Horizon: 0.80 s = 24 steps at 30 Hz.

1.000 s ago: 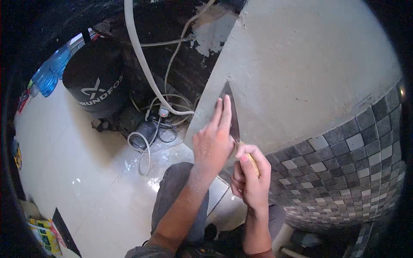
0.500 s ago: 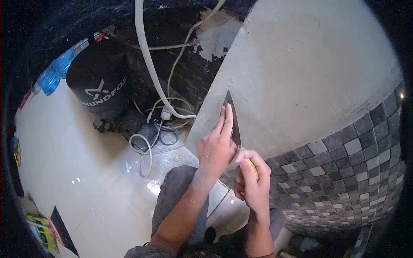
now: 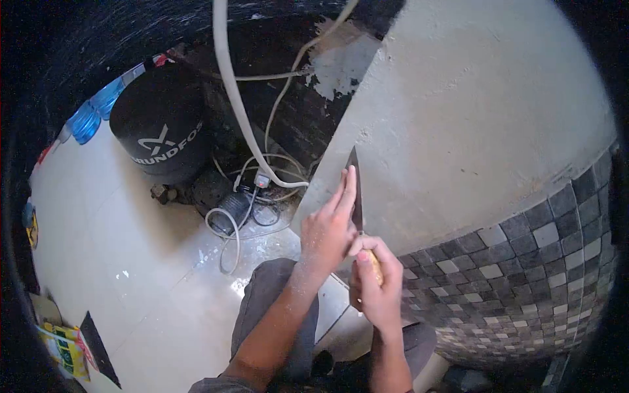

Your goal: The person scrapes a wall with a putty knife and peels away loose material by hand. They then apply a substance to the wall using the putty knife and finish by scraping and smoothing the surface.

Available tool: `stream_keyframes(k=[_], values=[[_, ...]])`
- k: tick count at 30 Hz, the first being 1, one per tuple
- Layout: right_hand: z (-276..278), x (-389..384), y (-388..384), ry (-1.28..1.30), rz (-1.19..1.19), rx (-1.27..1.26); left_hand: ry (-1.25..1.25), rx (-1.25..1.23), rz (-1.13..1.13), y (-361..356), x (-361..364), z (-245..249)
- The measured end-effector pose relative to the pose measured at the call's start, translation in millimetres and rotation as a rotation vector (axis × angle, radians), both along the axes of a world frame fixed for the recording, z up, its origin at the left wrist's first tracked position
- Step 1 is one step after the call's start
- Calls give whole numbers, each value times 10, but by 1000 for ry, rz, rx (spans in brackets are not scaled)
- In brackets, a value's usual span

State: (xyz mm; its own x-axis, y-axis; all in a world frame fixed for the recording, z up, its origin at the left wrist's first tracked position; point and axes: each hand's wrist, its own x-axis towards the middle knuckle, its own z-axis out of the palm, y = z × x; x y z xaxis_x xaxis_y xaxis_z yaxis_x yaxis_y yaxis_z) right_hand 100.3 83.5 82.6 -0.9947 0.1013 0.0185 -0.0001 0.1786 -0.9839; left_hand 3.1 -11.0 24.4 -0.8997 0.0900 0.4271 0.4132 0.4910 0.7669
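My right hand (image 3: 379, 275) is wrapped round the yellowish handle of a trowel (image 3: 358, 208). The trowel's dark pointed blade is seen nearly edge-on, tip upward, against the grey plastered wall (image 3: 485, 118) near its left edge. My left hand (image 3: 329, 234) lies along the blade's left side, two fingers stretched toward the tip and pressing on it. Its other fingers are mostly hidden. Pale dust covers the left hand and forearm.
A black Grundfos pump tank (image 3: 160, 124) stands at the left, with coiled white cables (image 3: 226, 226) beside it. Grey mosaic tiles (image 3: 504, 262) cover the lower right. Blue bottles (image 3: 84, 123) and a yellow packet (image 3: 69, 350) lie on the left floor (image 3: 131, 288).
The view has shifted, so the tank, cables and wall appear slightly lower and farther right. The blade now shows narrower and more edge-on, and my right hand sits slightly lower and left in view.
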Motion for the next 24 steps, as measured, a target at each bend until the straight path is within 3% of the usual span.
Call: stream_keyframes(k=[2,7,16,21,24], values=[[-127,-14,-47,122,9,79,-83,-14,-41,-52,17,42],[27,96,78,109,-6,121,66,-16,43,117,104,53],[11,-151,94,272,61,60,70,-22,40,71,-5,153],[148,-20,36,94,15,-44,11,-136,-31,-13,91,277],[87,-85,42,110,20,-60,102,-132,87,56,-11,167]])
